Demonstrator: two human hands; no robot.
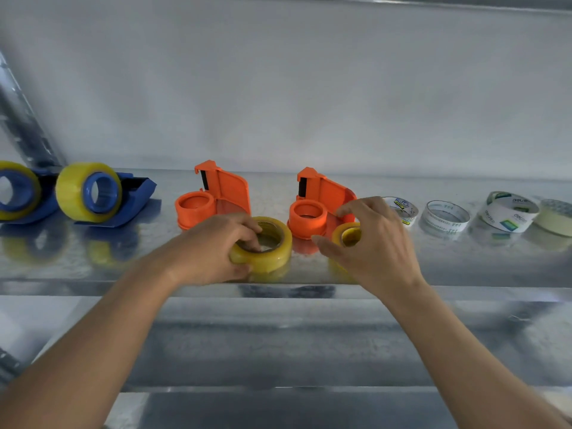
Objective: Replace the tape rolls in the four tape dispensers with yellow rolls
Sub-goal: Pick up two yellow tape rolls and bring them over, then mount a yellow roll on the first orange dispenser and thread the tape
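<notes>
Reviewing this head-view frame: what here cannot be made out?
- Leftmost blue dispenser: cut off by the left frame edge.
- Small yellow roll: mostly hidden behind the right hand, so its grip is unclear.
- Cream roll: cut by the right edge.
- Printing on the used cores: too small and blurred to read.
- Left hand fingertips: hidden inside the large yellow roll.

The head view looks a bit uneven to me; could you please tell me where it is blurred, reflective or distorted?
Head view: the metal shelf mirrors the blue dispensers and yellow rolls; edges and the right hand are softly blurred; wide-angle bends the shelf lines.
</notes>
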